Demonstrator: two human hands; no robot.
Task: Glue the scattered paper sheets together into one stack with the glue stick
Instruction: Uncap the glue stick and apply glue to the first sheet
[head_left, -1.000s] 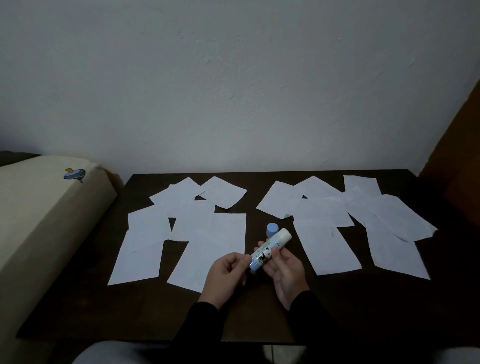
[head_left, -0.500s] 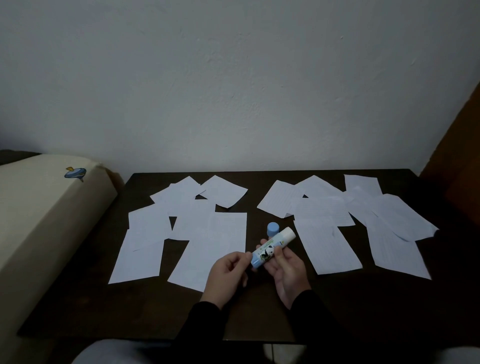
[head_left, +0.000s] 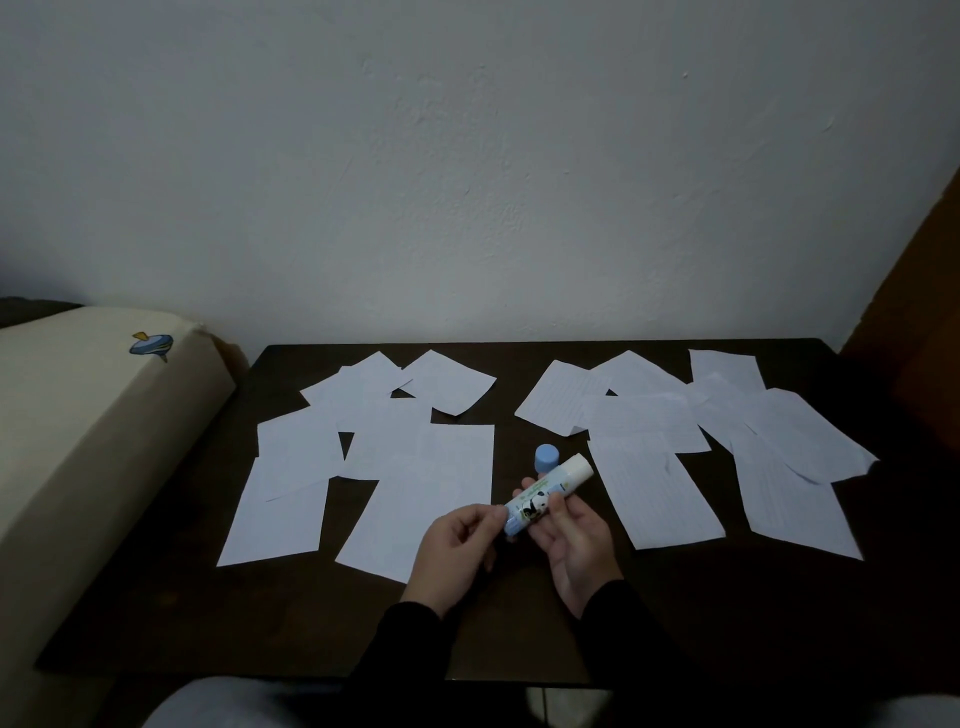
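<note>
Both hands (head_left: 519, 535) hold the glue stick (head_left: 545, 493) between the scattered sheets (head_left: 431, 467).

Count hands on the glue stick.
2: the left hand pinches the lower end of the white panda-printed glue stick; the right hand grips its middle.

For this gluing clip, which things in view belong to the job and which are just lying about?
Part of the job:
glue stick, held in the right hand, its base pinched by the left hand
blue cap, off, standing on the table
paper sheets, scattered in two clusters

Lying about:
cream cushion with a spinning-top print
</note>
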